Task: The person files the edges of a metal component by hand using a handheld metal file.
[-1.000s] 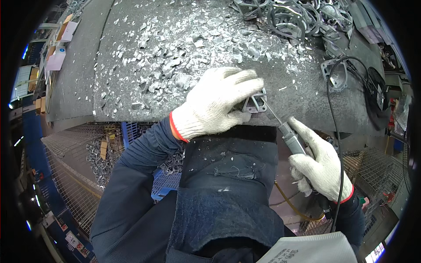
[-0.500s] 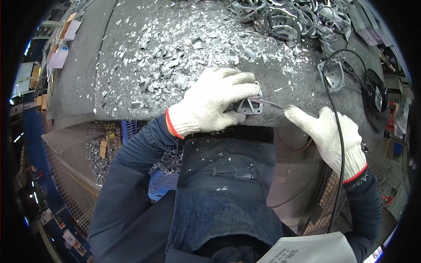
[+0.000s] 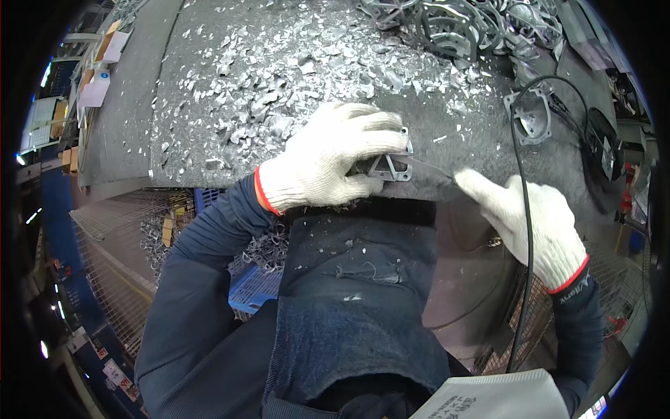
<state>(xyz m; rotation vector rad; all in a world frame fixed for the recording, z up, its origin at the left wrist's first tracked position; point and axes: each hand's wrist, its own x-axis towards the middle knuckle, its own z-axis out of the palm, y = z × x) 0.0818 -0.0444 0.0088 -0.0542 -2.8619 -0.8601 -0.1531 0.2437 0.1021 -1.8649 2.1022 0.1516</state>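
Note:
My left hand [image 3: 331, 157], in a white knit glove with red cuff trim, is closed on a small silver metal casting [image 3: 399, 172] near the table's front edge. Its fingers cover much of the casting; a corner and an opening in its frame show on the right. My right hand [image 3: 534, 220], gloved alike, is closed on a knife [image 3: 429, 166] with a thin, slightly curved blade, its index finger stretched along the tool. The blade points left, its tip end over the casting's opening. The glove hides the handle.
Thin metal flakes [image 3: 272, 91] cover the grey work table [image 3: 125, 133]. Frame-like castings [image 3: 453, 31] are heaped at the far right; a single casting [image 3: 532, 117] lies nearer. A black cable [image 3: 528, 209] passes over my right hand. A blue crate [image 3: 252, 288] stands below the table.
My left hand and the casting have shifted slightly left. The knife blade has turned a little and now appears flatter and lighter.

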